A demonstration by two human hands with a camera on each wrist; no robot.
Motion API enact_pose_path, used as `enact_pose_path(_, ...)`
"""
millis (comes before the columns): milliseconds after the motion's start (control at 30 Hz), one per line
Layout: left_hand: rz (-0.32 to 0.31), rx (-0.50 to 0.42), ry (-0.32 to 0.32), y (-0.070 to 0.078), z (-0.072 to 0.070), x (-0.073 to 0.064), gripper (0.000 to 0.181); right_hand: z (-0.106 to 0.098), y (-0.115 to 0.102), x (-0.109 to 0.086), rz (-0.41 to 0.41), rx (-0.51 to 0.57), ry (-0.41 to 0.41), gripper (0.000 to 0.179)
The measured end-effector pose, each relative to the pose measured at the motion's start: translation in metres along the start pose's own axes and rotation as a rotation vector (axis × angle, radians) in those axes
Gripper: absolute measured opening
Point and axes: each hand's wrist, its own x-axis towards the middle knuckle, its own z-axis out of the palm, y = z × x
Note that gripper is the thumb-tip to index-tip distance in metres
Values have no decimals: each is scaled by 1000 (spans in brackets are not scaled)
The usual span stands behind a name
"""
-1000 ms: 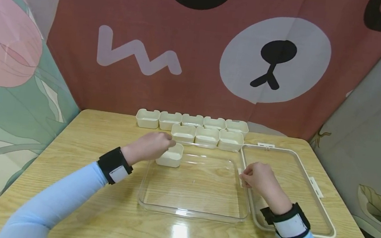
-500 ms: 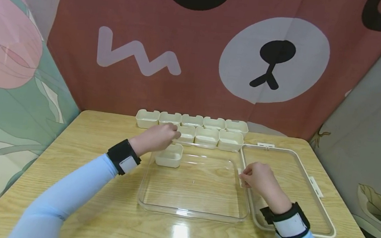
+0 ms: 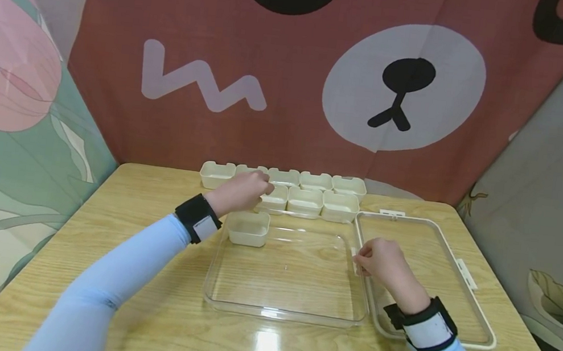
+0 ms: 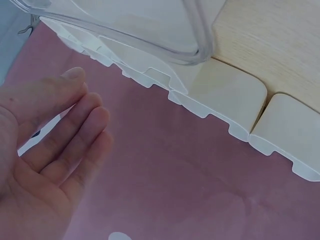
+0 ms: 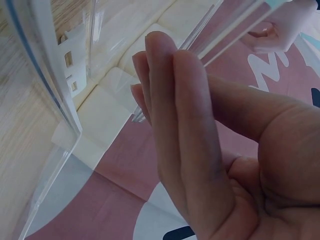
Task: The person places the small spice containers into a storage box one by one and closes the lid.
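My left hand (image 3: 240,190) hovers over the left end of the front row of small cream bins (image 3: 305,204), partly hiding the nearest one. Nothing is between its loosely bent fingers (image 4: 85,125) in the left wrist view. One cream bin (image 3: 248,232) sits in the back left corner of a clear plastic box (image 3: 282,315). With thumb and fingers, my right hand (image 3: 389,264) pinches the right wall of that box; in the right wrist view its fingers (image 5: 192,110) hide the spot held.
A second row of cream bins (image 3: 217,175) lines the back of the wooden table (image 3: 143,310), against a red bear-print cloth (image 3: 285,136). A clear lid with a white frame (image 3: 484,348) and clips lies at the box's right, under the right forearm.
My left hand has let go of the bin in the box and moved back and slightly right, to over the front row. The right hand has stayed at the box wall.
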Motion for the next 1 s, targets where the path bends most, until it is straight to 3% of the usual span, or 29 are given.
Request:
enact_pose_path(100,-13,-6,-4,0,-2,7,19,0,1,1,-5,-5,8,13)
enact_pose_path(267,-64,-77,-67,-1,-4,15,19,0,2,2,-6,-7,8,13)
enact_pose_path(533,-106,-51,-156,-9,11,25,20,1,3,2,1,14,-3,13)
enact_pose_path(633,-112,-54,-172,-13,17,28,10,2,2,2,2,10,0,13)
enact_pose_path(1000,-128,-89,-252,-17,20,29,8,2,2,2,-1,16,6,12)
